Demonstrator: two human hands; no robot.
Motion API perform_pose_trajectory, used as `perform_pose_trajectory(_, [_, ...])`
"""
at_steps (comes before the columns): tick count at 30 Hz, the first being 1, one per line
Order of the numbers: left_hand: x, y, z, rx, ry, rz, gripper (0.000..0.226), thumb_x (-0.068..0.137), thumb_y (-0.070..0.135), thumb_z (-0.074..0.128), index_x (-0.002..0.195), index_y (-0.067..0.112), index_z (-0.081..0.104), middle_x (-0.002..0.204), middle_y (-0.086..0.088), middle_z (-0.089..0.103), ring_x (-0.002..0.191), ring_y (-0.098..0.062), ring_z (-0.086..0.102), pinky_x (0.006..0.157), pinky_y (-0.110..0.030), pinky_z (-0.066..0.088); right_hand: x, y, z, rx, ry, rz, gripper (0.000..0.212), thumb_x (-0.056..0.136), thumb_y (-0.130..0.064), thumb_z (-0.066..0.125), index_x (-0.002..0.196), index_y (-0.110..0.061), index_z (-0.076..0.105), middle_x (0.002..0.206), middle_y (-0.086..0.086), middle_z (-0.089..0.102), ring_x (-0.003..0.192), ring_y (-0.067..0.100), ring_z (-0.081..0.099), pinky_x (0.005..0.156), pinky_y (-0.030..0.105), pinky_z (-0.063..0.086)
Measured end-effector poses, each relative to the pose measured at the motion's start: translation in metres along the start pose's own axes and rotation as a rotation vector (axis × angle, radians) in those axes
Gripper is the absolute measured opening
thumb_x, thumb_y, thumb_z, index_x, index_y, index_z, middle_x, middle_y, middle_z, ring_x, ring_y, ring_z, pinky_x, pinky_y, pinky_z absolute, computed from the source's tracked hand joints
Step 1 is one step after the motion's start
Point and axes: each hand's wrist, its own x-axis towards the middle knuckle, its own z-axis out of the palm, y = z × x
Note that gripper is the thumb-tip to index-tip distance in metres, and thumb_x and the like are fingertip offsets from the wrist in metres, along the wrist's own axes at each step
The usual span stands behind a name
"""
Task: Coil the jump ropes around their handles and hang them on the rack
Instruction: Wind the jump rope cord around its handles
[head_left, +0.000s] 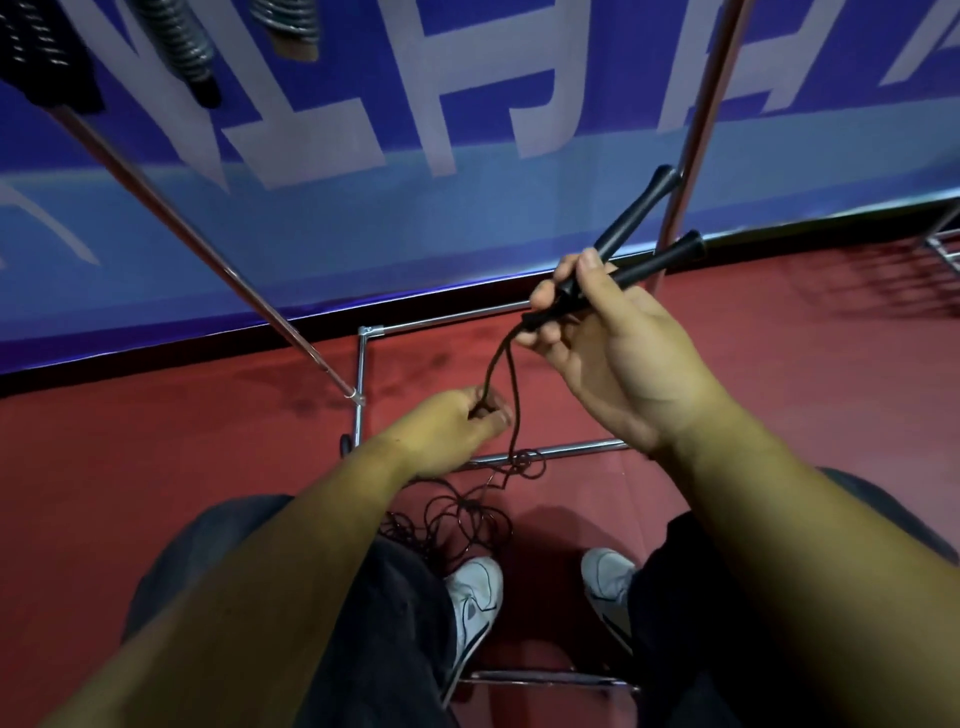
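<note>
Floor (426, 364) lies open between the rack's slanted poles (208, 249); tangled rope (452, 512) crosses its low bar (582, 448).

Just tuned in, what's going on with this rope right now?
A person stands before the rack. The right hand grips both black handles together, raised. The left hand pinches the cord lower down. Most of the cord lies in a loose tangle on the red floor by the shoes; none looks wound on the handles yet. Coiled ropes hang at top left.
</note>
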Motion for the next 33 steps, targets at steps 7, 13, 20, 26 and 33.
perform_pose_trajectory(7, [0.004, 0.016, 0.006, -0.104, -0.09, 0.054, 0.058, 0.088, 0.031, 0.078, 0.139, 0.04, 0.051, 0.108, 0.018, 0.06, 0.075, 0.001, 0.058, 0.072, -0.017, 0.045, -0.007, -0.011, 0.0, 0.149, -0.088, 0.147, 0.029, 0.106, -0.041, 0.041, 0.088, -0.021, 0.052, 0.069, -0.005, 0.045, 0.059, 0.013, 0.029, 0.093, 0.051, 0.054])
perform_pose_trajectory(13, [-0.004, 0.029, 0.004, -0.117, -0.277, 0.09, 0.036, 0.086, 0.01, 0.072, 0.08, 0.044, 0.065, 0.113, 0.032, 0.062, 0.103, 0.003, 0.058, 0.081, -0.01, 0.041, -0.007, -0.016, 0.0, 0.261, -0.123, 0.194, 0.034, 0.108, -0.045, 0.038, 0.087, -0.023, 0.051, 0.06, -0.007, 0.04, 0.061, 0.013, 0.015, 0.06, 0.03, 0.047])
perform_pose_trajectory(20, [0.004, -0.004, -0.004, 0.197, 0.207, 0.027, 0.017, 0.089, 0.016, 0.076, 0.084, 0.024, 0.063, 0.092, 0.005, 0.069, 0.09, -0.018, 0.065, 0.07, -0.023, 0.043, -0.007, -0.018, -0.003, 0.048, 0.041, 0.212, 0.033, 0.106, -0.043, 0.045, 0.079, -0.024, 0.048, 0.055, -0.009, 0.027, 0.052, 0.008, 0.02, 0.037, 0.019, 0.013])
perform_pose_trajectory(26, [0.011, -0.042, -0.043, -0.022, 0.527, -0.109, 0.013, 0.097, 0.019, 0.065, 0.088, 0.026, 0.069, 0.089, 0.006, 0.071, 0.083, -0.02, 0.064, 0.079, -0.031, 0.05, -0.005, 0.007, -0.009, -0.892, 0.196, 0.2, 0.026, 0.098, -0.021, 0.054, 0.074, -0.019, 0.046, 0.052, -0.005, 0.035, 0.044, 0.013, 0.025, 0.04, 0.021, 0.022])
perform_pose_trajectory(33, [0.0, -0.022, -0.04, -0.401, 0.466, 0.104, 0.032, 0.105, 0.047, 0.045, 0.088, 0.025, 0.061, 0.085, -0.002, 0.059, 0.077, -0.015, 0.052, 0.076, -0.034, 0.045, -0.017, 0.031, 0.008, -0.938, -0.149, 0.405, 0.012, 0.097, -0.018, 0.057, 0.087, -0.01, 0.058, 0.064, 0.006, 0.054, 0.04, 0.011, 0.035, 0.04, 0.02, 0.022])
